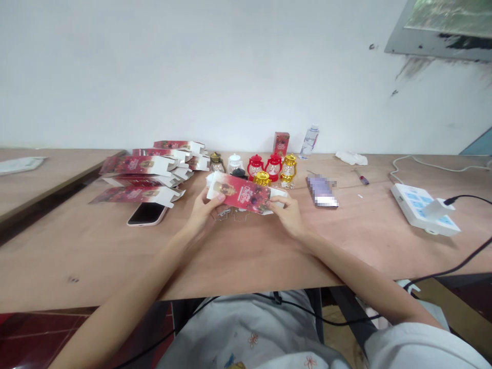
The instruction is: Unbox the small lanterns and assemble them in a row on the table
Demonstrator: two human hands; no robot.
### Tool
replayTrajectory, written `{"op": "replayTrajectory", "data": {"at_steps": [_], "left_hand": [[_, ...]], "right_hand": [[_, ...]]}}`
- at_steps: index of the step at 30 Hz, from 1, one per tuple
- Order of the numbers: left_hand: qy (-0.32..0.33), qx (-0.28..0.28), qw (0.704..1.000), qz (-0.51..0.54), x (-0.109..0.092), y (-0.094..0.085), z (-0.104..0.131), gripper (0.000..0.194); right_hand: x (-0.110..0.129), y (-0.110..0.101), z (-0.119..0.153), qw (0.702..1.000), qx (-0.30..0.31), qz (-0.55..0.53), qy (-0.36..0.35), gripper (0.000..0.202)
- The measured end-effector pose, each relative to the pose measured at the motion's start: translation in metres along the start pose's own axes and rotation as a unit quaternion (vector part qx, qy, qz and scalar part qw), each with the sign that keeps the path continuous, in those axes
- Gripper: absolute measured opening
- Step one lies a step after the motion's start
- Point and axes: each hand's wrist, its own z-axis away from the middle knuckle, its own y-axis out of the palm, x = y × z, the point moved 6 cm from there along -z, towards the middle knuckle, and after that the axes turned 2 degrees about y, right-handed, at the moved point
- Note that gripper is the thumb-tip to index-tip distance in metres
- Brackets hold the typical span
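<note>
A flat red Christmas gift box (pixel 246 192) with white flaps is held above the table between both hands. My left hand (pixel 205 207) grips its left end, thumb on the printed face. At the other end, my right hand (pixel 286 212) pinches the box near its right flap. Just behind it stand small toy lanterns: a red lantern (pixel 273 166), another red one, a gold lantern (pixel 288 168), a white lantern (pixel 234 163) and a bronze lantern (pixel 217 162). The box partly hides a second gold lantern (pixel 262 178) and a black one (pixel 239 172).
Several unfolded red boxes (pixel 138 165) lie piled at the left, beside a pink-edged phone (pixel 148 214). A closed red box (pixel 281 143) and a water bottle (pixel 309 141) stand by the wall. To the right are another phone (pixel 322 191), a screwdriver (pixel 362 178) and a power strip (pixel 423 209) with cables.
</note>
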Motion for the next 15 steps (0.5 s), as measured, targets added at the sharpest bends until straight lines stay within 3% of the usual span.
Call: {"op": "replayTrajectory", "data": {"at_steps": [6,11,15], "left_hand": [[0.026,-0.005,1.000,0.014,-0.006,0.001,0.001,0.050],[0.069,-0.009,0.997,0.026,-0.015,0.001,0.000,0.046],[0.050,-0.020,0.998,0.021,-0.009,0.000,-0.001,0.046]], "right_hand": [[0.006,-0.005,-0.003,0.998,-0.027,-0.056,0.006,0.020],[0.007,-0.019,-0.017,0.982,-0.065,-0.175,0.016,0.026],[0.010,-0.022,-0.021,0.993,-0.051,-0.098,-0.029,0.025]]}}
